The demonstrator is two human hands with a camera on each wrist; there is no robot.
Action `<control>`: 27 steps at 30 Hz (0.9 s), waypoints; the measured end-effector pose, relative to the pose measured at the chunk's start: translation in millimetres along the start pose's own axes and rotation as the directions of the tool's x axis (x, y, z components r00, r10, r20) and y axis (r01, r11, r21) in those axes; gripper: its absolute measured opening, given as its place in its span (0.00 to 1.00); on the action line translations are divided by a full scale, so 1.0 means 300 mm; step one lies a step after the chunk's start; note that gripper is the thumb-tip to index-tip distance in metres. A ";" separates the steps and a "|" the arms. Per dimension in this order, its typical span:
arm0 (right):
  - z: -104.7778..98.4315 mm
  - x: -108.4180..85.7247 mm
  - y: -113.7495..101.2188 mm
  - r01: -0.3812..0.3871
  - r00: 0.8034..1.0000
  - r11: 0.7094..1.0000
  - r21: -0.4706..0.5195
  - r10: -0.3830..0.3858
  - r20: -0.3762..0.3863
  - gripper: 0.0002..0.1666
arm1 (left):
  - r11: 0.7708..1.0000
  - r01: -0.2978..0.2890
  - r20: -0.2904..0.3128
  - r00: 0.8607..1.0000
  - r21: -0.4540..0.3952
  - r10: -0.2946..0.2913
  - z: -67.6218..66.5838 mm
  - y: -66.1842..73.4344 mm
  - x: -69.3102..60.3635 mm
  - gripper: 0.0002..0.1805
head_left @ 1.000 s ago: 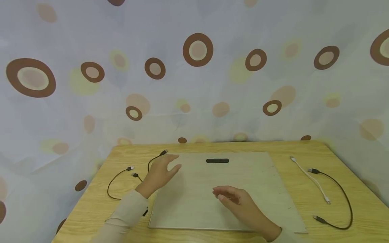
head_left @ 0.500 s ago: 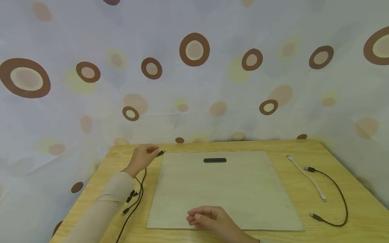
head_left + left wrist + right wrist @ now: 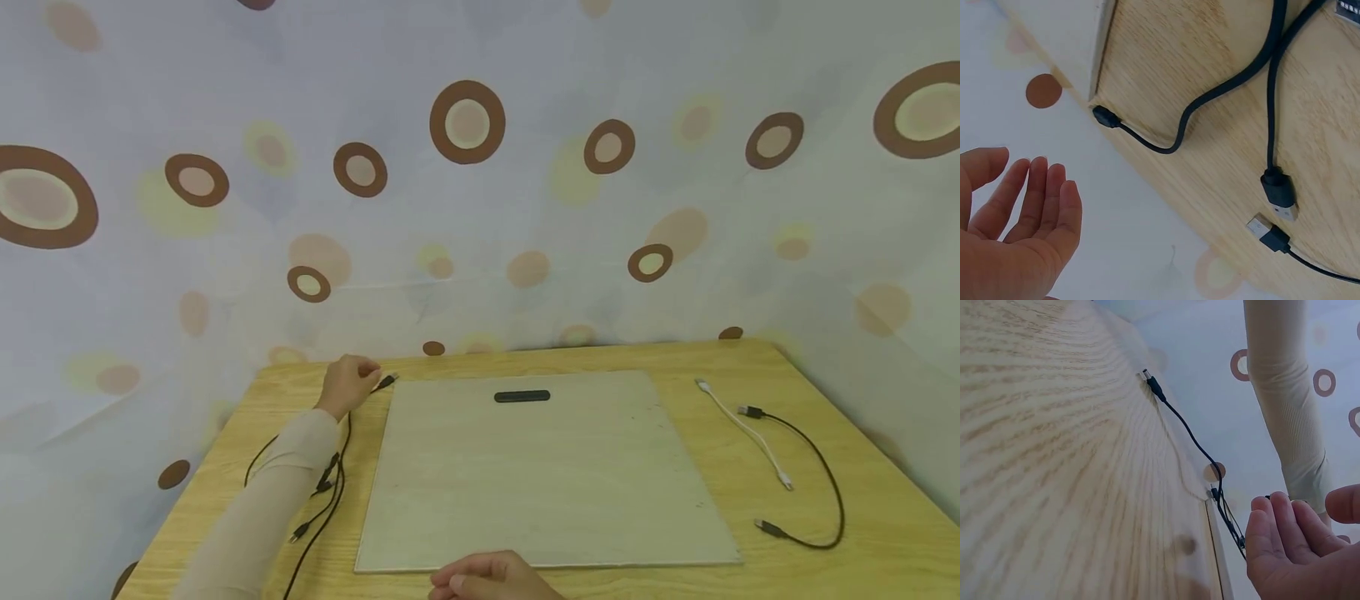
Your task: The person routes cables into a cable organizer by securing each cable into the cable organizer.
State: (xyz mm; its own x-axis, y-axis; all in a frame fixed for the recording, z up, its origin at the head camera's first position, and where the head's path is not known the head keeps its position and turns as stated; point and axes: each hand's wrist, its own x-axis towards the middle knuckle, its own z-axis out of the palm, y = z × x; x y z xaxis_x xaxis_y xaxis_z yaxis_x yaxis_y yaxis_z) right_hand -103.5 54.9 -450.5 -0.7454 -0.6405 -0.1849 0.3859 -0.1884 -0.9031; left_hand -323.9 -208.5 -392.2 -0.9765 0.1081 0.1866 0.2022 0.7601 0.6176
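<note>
Left hand (image 3: 348, 385) is over the far left of the counter (image 3: 862, 567), next to the far plug (image 3: 387, 382) of a black cable (image 3: 327, 518). Fingers loosely bent, thumb clear of the fingertips, nothing in the grip; left wrist view shows a gap between hand and plug. Sleeve (image 3: 247, 517) comes in from near left and hides part of the cables below.

Plug sits just beside the far left corner of the pale board (image 3: 540, 483). Its cable bends, passes behind the hand and runs along the board's left side toward the near edge, crossing at least one other dark lead. Left wrist view also has two silver-tipped USB plugs, first USB plug (image 3: 1280, 194) and second USB plug (image 3: 1269, 232), close together on the wood. Small plug (image 3: 300, 532) lies nearer, left of the board.

Right hand (image 3: 495, 577) is at the near edge of the board, partly cut off in head view. Fingers gently bent, thumb apart, holding nothing.

Board has a dark strip (image 3: 522, 397) near its far edge. Right of it: a short white cable (image 3: 752, 434), then a curved dark cable (image 3: 841, 510). Dotted sheet (image 3: 480, 208) hangs behind the counter.
</note>
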 end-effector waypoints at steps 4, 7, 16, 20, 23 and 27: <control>0.000 0.005 0.016 -0.014 1.000 1.000 -0.021 0.014 -0.009 0.24 | 1.000 0.025 -0.004 1.000 0.020 -0.025 0.020 -0.032 0.022 0.15; -0.004 0.008 0.024 -0.024 1.000 0.999 -0.030 0.024 -0.017 0.23 | 0.998 0.049 -0.009 0.999 0.045 -0.049 0.038 -0.057 0.037 0.15; -0.018 0.008 0.023 -0.033 0.999 0.999 -0.019 0.032 -0.033 0.24 | 0.978 0.182 -0.050 0.983 0.102 -0.177 0.085 -0.097 0.059 0.13; -0.018 0.007 0.020 -0.034 0.999 0.999 -0.015 0.033 -0.036 0.25 | 0.972 0.204 -0.060 0.978 0.115 -0.198 0.098 -0.099 0.063 0.12; -0.018 0.007 0.023 -0.025 0.999 1.000 -0.008 0.025 -0.035 0.25 | 0.971 0.211 -0.054 0.977 0.115 -0.206 0.108 -0.102 0.066 0.12; -0.020 0.008 0.025 -0.020 0.999 1.000 -0.002 0.020 -0.036 0.25 | 0.964 0.238 -0.054 0.971 0.120 -0.233 0.117 -0.091 0.064 0.11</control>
State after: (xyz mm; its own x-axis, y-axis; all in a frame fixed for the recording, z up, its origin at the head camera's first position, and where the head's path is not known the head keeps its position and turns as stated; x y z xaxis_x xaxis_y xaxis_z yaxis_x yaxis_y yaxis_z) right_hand -105.7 56.5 -460.1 -0.7564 -0.6172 -0.2165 0.3998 -0.1744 -0.8999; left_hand -350.7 -204.7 -432.3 -0.9911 -0.1066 0.0791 -0.0461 0.8353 0.5478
